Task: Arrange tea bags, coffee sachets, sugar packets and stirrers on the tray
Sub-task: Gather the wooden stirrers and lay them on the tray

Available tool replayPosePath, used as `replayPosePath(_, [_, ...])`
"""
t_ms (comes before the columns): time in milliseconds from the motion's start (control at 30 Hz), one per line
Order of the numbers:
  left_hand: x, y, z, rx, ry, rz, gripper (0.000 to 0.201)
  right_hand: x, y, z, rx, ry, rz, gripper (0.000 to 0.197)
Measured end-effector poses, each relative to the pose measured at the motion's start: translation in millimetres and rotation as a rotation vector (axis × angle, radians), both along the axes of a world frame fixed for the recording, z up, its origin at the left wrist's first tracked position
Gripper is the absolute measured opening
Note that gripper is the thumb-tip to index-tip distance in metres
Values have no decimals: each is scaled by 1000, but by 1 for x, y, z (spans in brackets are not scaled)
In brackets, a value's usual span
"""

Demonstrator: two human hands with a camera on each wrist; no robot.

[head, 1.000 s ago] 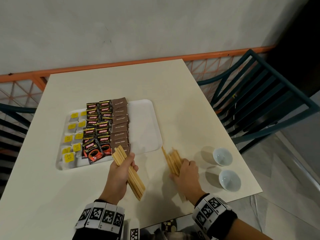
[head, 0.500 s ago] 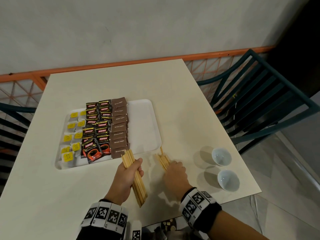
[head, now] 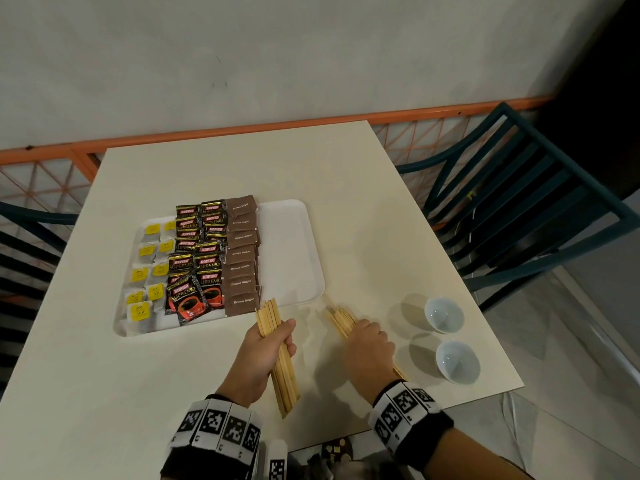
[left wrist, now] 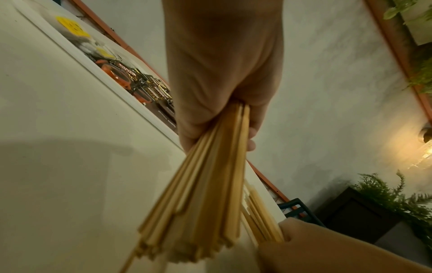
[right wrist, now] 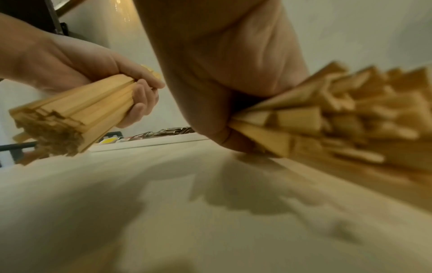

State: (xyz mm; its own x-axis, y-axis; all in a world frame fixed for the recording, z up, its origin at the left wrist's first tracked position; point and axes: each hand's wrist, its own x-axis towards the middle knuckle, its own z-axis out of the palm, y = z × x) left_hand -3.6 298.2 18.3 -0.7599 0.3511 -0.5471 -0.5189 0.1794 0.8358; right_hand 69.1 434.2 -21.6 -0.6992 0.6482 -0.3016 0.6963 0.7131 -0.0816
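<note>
step: stirrers, the last group to go on
left hand (head: pixel 266 351): clenched round a bundle of flat wooden stirrers (head: pixel 277 355), beside the white rectangular tray (head: pixel 294 251)
right hand (head: pixel 367 351): gripping a loose fan of wooden stirrers (head: pixel 341 318) on the cream table (head: pixel 242 161)
next: probably join both bundles, lay them on the tray's bare right strip

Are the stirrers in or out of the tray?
Out. The left hand grips one bundle beside the tray; the right hand holds the rest on the table.
</note>
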Motion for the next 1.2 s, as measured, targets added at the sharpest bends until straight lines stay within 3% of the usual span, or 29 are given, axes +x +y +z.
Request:
replayPosePath(100, [1,3,1,2,7,-14,17,4,13,0,-131,129,4,28])
replayPosePath(300, [-1,13,6,42,32,-24,13,5,37,30,-711,283,-73,19])
replayPosePath(400, [0,22,10,112,-2,-31,13,4,23,50,-1063,399,-132,11])
replayPosePath(500, [1,29,16,154,-6,-58,14,0,7,65,-1279,462,-84,9])
replayPosePath(633, [1,30,20,149,78,-125,26,-3,-1,68,-1234,318,58,8])
replayPosePath(733, [1,29,23,149,77,-142,27,-5,-5,64,-1041,238,125,33])
replayPosePath(800, [-1,29,23,141,65,-87,26,-7,-10,64,-929,274,219,45])
replayPosePath(900, [-4,30,24,128,68,43,34,-12,-16,65,-833,311,235,45])
replayPosePath(1033, [-4,32,26,77,128,163,22,-17,-20,63,-804,331,252,48])
replayPosePath(1200, [-5,30,31,83,225,193,12,-21,-16,61,-915,398,247,53])
